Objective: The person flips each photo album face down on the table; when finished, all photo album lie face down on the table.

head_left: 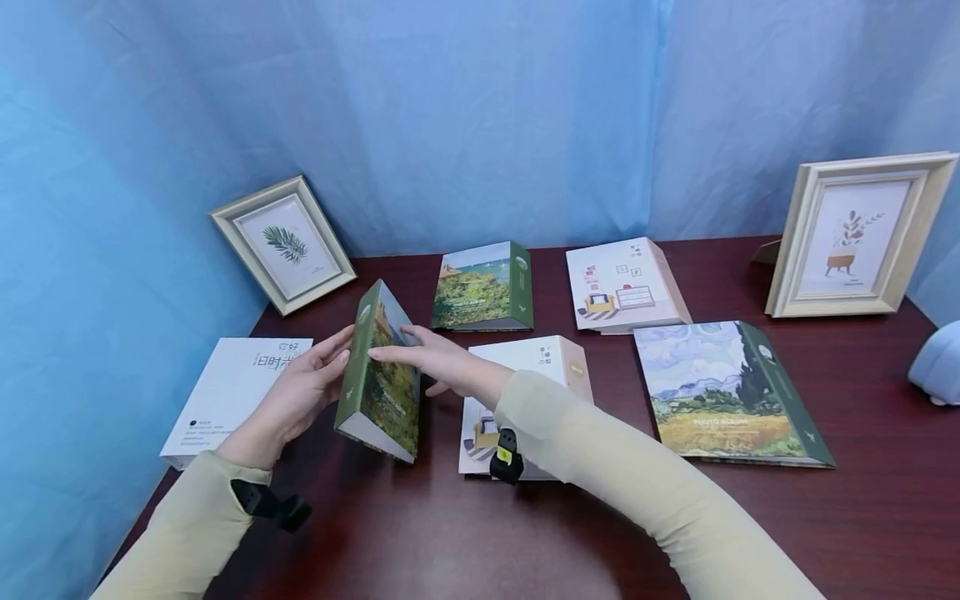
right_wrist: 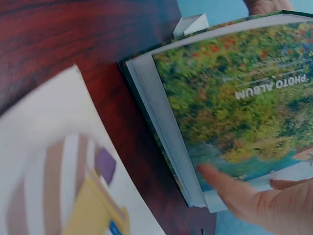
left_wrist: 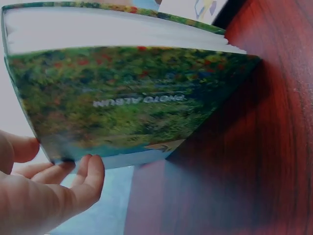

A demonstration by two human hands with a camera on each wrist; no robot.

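Observation:
A thick photo album [head_left: 390, 387] with a green spine and a painted garden cover stands tilted on the table, its spine toward the upper left. Its white page edges show in the left wrist view. Bent fingers and thumb of my left hand [head_left: 303, 396] hold it at the upper spine corner. From the other side, my right hand [head_left: 450, 367] reaches over with straight fingers; one fingertip lies against the painted cover near the page edge in the right wrist view. A white album [head_left: 240, 396] with black lettering lies beside my left hand. Under my right forearm lies another white album [head_left: 517, 354].
Behind lie a garden-cover album [head_left: 480, 287] and a white album [head_left: 622, 287]. A wheat-field album [head_left: 720, 392] lies at right. One picture frame [head_left: 288, 246] leans at back left; another frame [head_left: 862, 237] stands at right, near a pale blue object [head_left: 937, 367]. Blue cloth [head_left: 510, 117] hangs behind.

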